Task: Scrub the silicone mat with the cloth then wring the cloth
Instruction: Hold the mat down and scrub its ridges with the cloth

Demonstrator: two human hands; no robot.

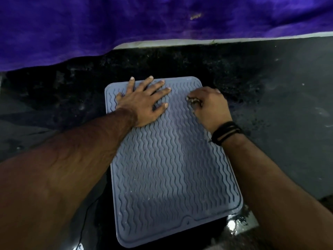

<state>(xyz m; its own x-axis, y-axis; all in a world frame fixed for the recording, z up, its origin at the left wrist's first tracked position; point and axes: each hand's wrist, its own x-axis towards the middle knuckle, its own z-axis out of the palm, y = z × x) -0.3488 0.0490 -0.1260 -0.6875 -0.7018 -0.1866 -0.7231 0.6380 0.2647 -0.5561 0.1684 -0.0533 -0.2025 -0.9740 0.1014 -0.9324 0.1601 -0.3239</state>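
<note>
The left hand (142, 103) lies flat with fingers spread wide on the far left part of the silicone mat (173, 159), pressing it down and gripping nothing. The right hand (209, 107) is curled closed at the mat's far right edge, fingers bunched around a small wad that peeks out between thumb and forefinger; this appears to be the cloth (193, 101), though only a wet, mottled scrap of it shows. A dark band (226, 132) wraps the right wrist.

The grey-blue mat, ribbed in wavy lines, lies flat on a dark, wet worktop (279, 105), its near end towards the person. A purple fabric (126, 24) hangs across the top of the view, well clear of the mat.

Judging from the head view, the only one there is, scrubbing is under way at the far end. Droplets glisten on the near part of the mat, so it is at least wet there, but whether that part is scrubbed I cannot tell. Wringing the cloth is not yet done.

No container, basin or bucket is in sight.
</note>
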